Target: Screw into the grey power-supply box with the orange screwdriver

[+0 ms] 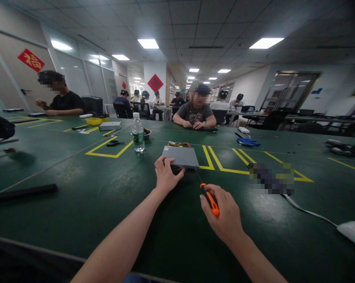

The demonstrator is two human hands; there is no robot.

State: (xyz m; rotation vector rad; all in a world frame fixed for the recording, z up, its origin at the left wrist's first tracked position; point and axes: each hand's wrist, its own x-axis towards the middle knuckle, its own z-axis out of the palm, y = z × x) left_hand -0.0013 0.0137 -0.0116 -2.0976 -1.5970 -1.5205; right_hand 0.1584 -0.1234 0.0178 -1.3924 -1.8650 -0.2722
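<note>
A grey metal computer power supply (pixel 181 156) rests on the green table, a bundle of coloured wires (pixel 179 144) at its far edge. My left hand (pixel 167 173) is closed on its near left side, thumb along the front face by a dark round opening. In my right hand (pixel 224 208) is a screwdriver (pixel 210 200) with an orange and black handle, gripped between thumb and fingers. Its thin shaft points up and left to the supply's near right corner. Whether the tip touches a screw there is too small to tell.
A water bottle (pixel 138 133) stands left of the supply, before a bowl (pixel 147 134) of dark items. Blue gloves (pixel 248 142) lie to the right, and a white cable (pixel 309 214) runs to the right edge. Across the table sits a person (pixel 195 112); another person (pixel 63 98) works at left.
</note>
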